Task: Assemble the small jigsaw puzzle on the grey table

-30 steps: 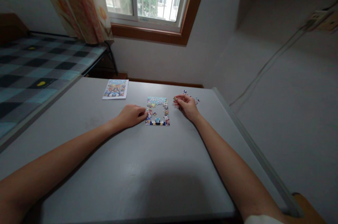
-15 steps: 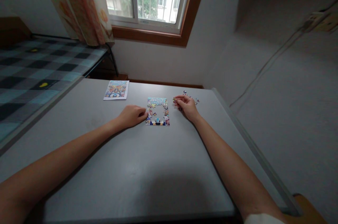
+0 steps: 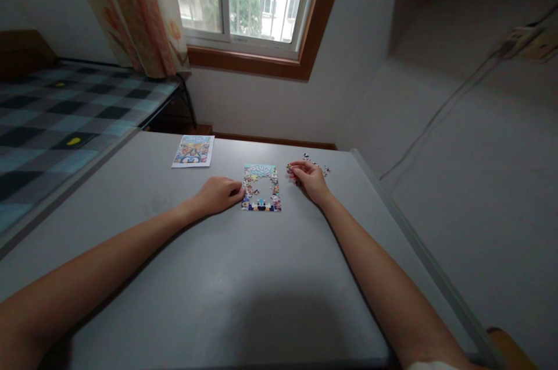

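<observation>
A partly joined jigsaw puzzle (image 3: 275, 184) lies flat on the grey table, its border assembled around a bare middle, with a loose piece inside the gap. At its left edge my left hand (image 3: 221, 193) rests with fingers curled in, the thumb side touching the frame; whether anything sits inside the fingers is hidden. To the right of the puzzle, my right hand (image 3: 308, 178) pinches a small colourful puzzle piece (image 3: 289, 168) between thumb and fingertips. Loose puzzle pieces (image 3: 326, 170) lie behind and beside this hand, partly covered by it.
A printed picture card (image 3: 192, 152) lies at the table's far left. The grey table (image 3: 209, 288) has a raised edge along the right wall. A bed with checked cover (image 3: 87, 99) stands at left, and a cable (image 3: 429, 125) hangs down the right wall.
The view has tipped slightly, so everything sits a little lower in the picture. Both hands keep almost the same place and pose.
</observation>
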